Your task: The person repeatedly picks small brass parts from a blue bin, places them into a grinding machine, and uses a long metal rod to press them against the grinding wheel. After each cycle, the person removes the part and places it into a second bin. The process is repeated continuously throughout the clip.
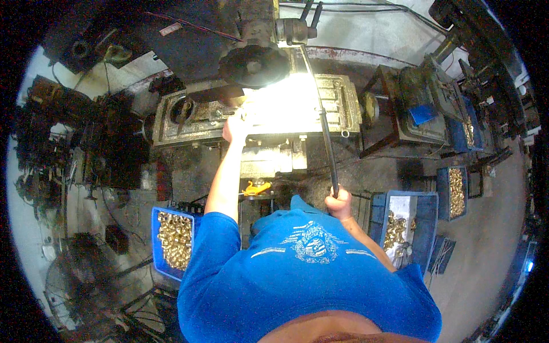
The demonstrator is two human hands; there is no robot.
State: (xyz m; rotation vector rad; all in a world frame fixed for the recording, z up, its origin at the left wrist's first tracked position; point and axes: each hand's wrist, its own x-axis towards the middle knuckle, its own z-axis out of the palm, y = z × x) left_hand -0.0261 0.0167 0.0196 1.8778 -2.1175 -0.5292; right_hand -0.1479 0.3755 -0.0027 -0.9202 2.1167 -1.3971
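My right hand (339, 203) is wrapped round the lower end of a long dark lever (328, 143), which slants up to the machine head above the worktable. My left hand (234, 128) reaches forward to the near edge of the slotted metal machine table (171, 132), left of a very bright lit patch. Its fingers look curled in, and glare hides what they hold. Just beyond it hangs a dark round machine part (253, 66).
A blue crate (155, 251) of brass-coloured fittings (175, 240) stands at my left. On my right are a larger blue crate (432, 220) and a smaller bin of brass parts (456, 193). A yellow object (256, 188) lies below the table, near my body.
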